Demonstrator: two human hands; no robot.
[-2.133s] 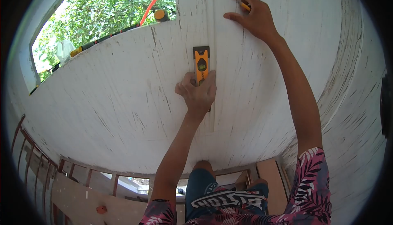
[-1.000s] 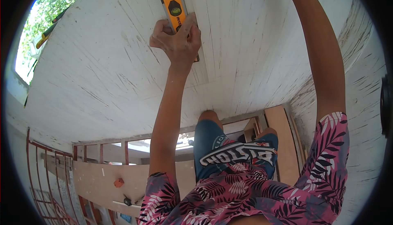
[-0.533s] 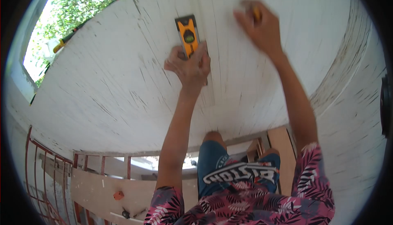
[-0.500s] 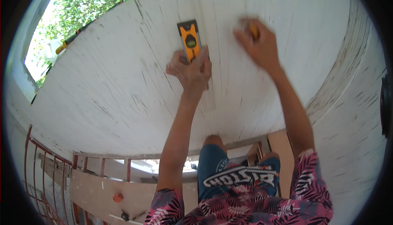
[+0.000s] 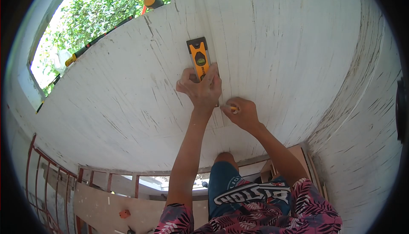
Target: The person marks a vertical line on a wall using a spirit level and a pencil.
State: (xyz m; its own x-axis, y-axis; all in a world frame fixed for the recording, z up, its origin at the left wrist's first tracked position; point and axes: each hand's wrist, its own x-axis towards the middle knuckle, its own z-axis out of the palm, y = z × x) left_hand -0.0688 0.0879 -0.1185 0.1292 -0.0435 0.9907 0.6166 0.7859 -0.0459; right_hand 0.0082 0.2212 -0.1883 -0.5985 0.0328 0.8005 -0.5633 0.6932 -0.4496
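My left hand (image 5: 200, 90) is closed round a yellow-and-black spirit level (image 5: 198, 55) and presses it against the white, streaked wall (image 5: 272, 63). The level stands nearly upright, its vial (image 5: 201, 61) showing above my fingers; the palm hides much of its lower part. Just right of the level's lower end, my right hand (image 5: 245, 114) pinches a slim yellow pencil (image 5: 234, 109) close to the wall. Whether its tip touches the wall cannot be made out.
A window opening at upper left shows green foliage (image 5: 115, 8). Along its sill lie a yellow-and-black handled tool (image 5: 73, 58) and a yellow-topped object (image 5: 152, 1). Below are a red metal railing (image 5: 47, 183) and a board (image 5: 100, 204) bearing a small orange item (image 5: 124, 214).
My right hand has come down and left, from the upper right to beside the level's lower end. My left hand keeps its hold on the level; the view has shifted slightly.
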